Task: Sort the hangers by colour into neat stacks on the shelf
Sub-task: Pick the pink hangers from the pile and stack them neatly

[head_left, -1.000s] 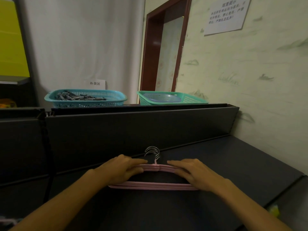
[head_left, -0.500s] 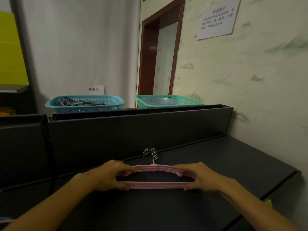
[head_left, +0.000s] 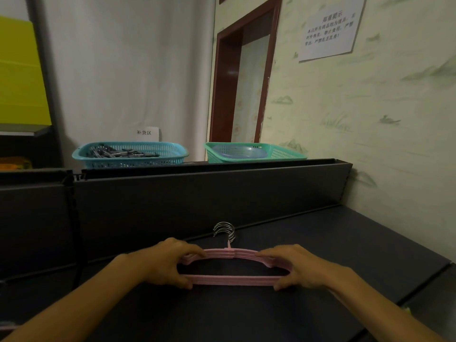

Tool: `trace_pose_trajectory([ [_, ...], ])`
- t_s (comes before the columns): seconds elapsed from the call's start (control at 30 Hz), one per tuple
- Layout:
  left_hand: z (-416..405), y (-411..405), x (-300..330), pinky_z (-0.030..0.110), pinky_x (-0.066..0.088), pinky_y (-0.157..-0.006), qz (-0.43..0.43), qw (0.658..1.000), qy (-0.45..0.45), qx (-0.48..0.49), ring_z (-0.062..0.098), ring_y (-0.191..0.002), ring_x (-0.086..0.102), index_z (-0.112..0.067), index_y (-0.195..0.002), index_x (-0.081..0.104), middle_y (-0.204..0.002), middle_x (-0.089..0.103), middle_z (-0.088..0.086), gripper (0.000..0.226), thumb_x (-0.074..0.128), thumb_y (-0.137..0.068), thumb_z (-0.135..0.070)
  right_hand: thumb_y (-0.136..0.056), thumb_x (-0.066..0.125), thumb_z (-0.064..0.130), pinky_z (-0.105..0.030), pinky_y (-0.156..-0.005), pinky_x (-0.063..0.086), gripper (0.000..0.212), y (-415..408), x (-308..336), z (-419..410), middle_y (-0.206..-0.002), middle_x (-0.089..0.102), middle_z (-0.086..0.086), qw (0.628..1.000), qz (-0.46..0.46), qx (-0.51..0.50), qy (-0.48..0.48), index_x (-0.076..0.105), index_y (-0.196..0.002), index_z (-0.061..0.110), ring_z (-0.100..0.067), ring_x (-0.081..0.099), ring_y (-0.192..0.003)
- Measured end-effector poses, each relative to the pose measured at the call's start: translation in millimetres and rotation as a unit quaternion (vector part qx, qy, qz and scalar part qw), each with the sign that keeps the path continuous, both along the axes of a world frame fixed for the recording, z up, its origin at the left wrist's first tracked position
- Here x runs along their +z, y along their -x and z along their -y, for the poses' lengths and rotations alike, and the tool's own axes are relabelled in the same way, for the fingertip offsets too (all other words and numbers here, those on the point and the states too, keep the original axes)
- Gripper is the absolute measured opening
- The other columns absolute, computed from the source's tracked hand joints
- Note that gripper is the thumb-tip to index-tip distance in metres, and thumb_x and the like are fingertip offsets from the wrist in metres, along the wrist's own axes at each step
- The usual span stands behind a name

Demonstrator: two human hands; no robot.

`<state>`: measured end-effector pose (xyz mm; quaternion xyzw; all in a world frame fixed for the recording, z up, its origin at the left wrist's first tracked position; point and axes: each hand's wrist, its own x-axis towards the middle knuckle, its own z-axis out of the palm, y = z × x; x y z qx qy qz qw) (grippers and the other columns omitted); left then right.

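Pink hangers' [head_left: 232, 280] ends under hands

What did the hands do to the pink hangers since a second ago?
Both hands slid outward from the middle. The left hand and right hand now grip the ends of the pink hangers, squaring the stack. The hangers remain flat on the shelf, hooks pointing away; both baskets are unmoved.

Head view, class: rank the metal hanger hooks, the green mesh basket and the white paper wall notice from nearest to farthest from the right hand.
From the right hand:
1. Metal hanger hooks, just beyond, left.
2. Green mesh basket, on the upper ledge behind.
3. White paper wall notice, high on the wall.
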<state>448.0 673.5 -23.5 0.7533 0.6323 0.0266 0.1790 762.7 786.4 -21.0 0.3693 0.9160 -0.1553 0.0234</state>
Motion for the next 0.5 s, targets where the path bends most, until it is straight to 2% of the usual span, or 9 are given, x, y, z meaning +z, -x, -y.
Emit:
trace_pose_trajectory([
  [0.07, -1.4, 1.0, -2.5, 0.04, 0.039, -0.104, 0.004, 1.0, 0.001, 0.012, 0.012, -0.122, 0.035, -0.065, -0.121, 0.032, -0.139, 0.036, -0.01, 0.063, 0.071, -0.074, -0.051, -0.075, 0.077, 0.042, -0.03, -0.107, 0.036, 0.077, 1.6, -0.4, 0.8, -0.138, 0.045, 0.016, 1.0, 0.0, -0.004, 0.006, 0.034, -0.139, 0.05, -0.004, 0.043, -0.122],
  [0.23, -2.6, -0.1, -1.5, 0.034, 0.04, -0.099, -0.002, 0.999, 0.006, 0.031, 0.011, -0.116, 0.036, -0.059, -0.122, 0.036, -0.133, 0.036, -0.009, 0.06, 0.072, -0.075, -0.048, -0.076, 0.076, 0.044, -0.03, -0.101, 0.042, 0.075, 6.1, 1.3, 4.2, -0.132, 0.053, 0.013, 1.0, 0.021, 0.0, -0.014, 0.033, -0.137, 0.055, -0.005, 0.05, -0.117],
  [0.43, 1.7, -2.6, -0.9, 0.033, 0.039, -0.1, 0.024, 0.998, 0.01, 0.057, 0.008, -0.117, 0.035, -0.066, -0.109, 0.033, -0.134, 0.036, -0.013, 0.056, 0.073, -0.074, -0.046, -0.079, 0.073, 0.042, -0.03, -0.101, 0.04, 0.073, 4.8, 6.7, 8.7, -0.136, 0.049, 0.012, 1.0, 0.021, 0.011, -0.02, 0.033, -0.139, 0.052, -0.009, 0.047, -0.12],
  [0.5, 3.9, -5.0, -3.3, 0.032, 0.036, -0.103, 0.04, 0.997, 0.001, 0.059, 0.007, -0.119, 0.033, -0.064, -0.114, 0.032, -0.136, 0.034, -0.016, 0.059, 0.072, -0.077, -0.042, -0.081, 0.07, 0.044, -0.03, -0.1, 0.039, 0.07, 3.8, 6.6, 8.9, -0.134, 0.05, 0.012, 0.999, 0.031, 0.023, -0.029, 0.033, -0.139, 0.05, -0.009, 0.046, -0.119],
])
